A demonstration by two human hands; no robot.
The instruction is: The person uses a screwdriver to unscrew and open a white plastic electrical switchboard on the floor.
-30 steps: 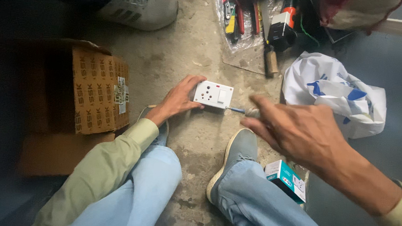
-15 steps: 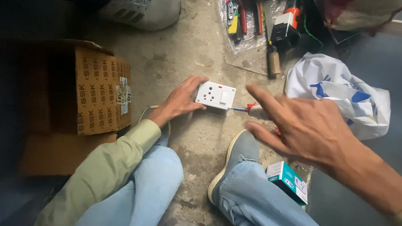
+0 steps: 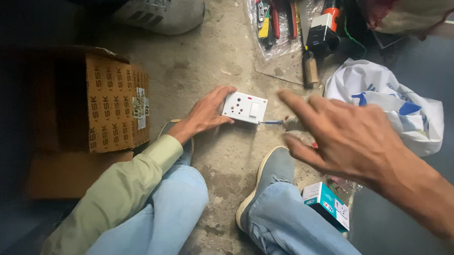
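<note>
A white switch-and-socket plate (image 3: 244,107) lies on the concrete floor, with short coloured wires (image 3: 273,122) sticking out of its right side. My left hand (image 3: 204,114) grips the plate's left edge and holds it down. My right hand (image 3: 344,137) hovers to the right of the plate, fingers spread, index finger pointing toward the wires; it holds nothing. I sit on the floor in blue jeans, my grey shoe (image 3: 269,175) just below the plate.
An open cardboard box (image 3: 109,106) stands at the left. A clear bag of hand tools (image 3: 280,21) lies at the top, next to a white plastic bag (image 3: 393,108). A small teal carton (image 3: 326,204) rests by my right leg. Another person's grey shoe (image 3: 163,8) is at top.
My right hand has lifted away from the wires and drifted right, its fingers spreading. My left hand has stayed on the plate.
</note>
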